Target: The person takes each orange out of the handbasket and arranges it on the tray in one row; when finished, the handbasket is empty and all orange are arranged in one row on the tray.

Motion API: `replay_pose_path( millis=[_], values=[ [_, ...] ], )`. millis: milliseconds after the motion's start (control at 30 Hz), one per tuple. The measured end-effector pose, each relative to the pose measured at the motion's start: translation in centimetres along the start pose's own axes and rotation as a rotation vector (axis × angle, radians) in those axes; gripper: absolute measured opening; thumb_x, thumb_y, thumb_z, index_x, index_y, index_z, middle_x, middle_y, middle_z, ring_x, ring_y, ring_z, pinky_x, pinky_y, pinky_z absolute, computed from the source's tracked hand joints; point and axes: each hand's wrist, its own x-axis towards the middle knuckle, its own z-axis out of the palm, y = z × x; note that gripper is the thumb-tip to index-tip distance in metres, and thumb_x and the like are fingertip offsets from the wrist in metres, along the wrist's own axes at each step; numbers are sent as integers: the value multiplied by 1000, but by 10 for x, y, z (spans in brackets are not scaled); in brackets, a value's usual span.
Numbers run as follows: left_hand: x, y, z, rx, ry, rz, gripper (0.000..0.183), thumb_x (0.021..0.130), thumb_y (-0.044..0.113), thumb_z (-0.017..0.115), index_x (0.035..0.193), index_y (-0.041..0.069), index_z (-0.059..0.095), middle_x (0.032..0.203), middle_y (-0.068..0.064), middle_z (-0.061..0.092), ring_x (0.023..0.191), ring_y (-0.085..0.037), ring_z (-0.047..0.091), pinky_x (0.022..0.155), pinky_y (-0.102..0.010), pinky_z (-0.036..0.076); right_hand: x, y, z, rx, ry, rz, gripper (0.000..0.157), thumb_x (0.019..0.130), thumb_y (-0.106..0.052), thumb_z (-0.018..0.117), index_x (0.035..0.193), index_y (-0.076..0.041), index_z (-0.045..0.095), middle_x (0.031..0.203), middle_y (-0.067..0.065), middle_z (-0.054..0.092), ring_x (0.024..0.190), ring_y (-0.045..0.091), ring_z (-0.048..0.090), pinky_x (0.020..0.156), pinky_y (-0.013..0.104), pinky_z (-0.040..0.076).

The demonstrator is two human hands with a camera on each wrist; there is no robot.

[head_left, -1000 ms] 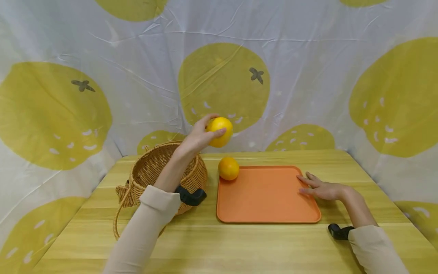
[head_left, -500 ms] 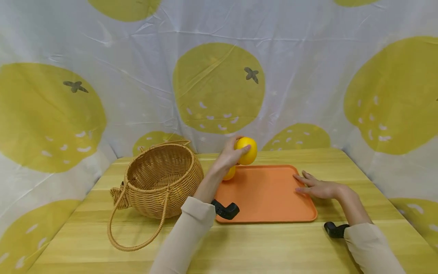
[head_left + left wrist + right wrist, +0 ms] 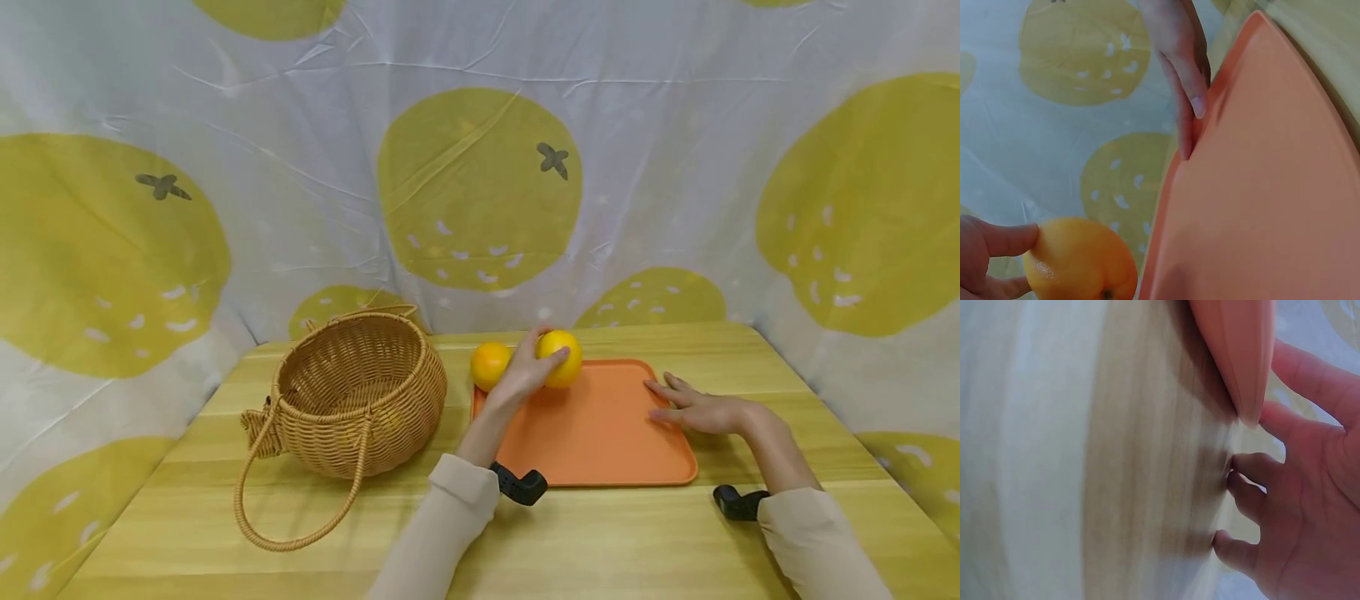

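My left hand grips an orange between thumb and fingers, low over the back of the orange tray. The left wrist view shows the thumb and a finger pressed to the side of this orange. A second orange sits at the tray's back left corner, just left of that hand. My right hand lies at the tray's right edge with its fingers spread. In the right wrist view, thumb and forefinger touch the tray's rim while the other fingertips rest on the table.
A round wicker basket stands open on the left of the wooden table, its handle hanging toward the front. A white curtain with yellow fruit prints rises behind the table and at both sides.
The left hand has carried its orange from beside the basket rightward and down to the tray, passing the second orange. The right hand stays at the tray's edge.
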Motion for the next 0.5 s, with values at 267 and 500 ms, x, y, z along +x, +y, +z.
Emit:
replay_pose_path(
  millis=[267,500],
  values=[
    [4,-14,11,120,32,13,56,103,22,65,153,8,46,154,-20,50,135,-37,55,113,-52,46,-1,0,-1,-35,1,-4,90,105,-45,56,166,-2,5,165,36,-20,149,61,-20,110,83,-5],
    [2,-20,14,209,74,46,55,102,22,67,151,8,48,146,-25,53,131,-40,55,107,-53,49,1,0,-1,-36,-2,-6,90,105,-46,56,166,-2,5,165,35,-20,149,61,-21,109,83,-6]
  ],
)
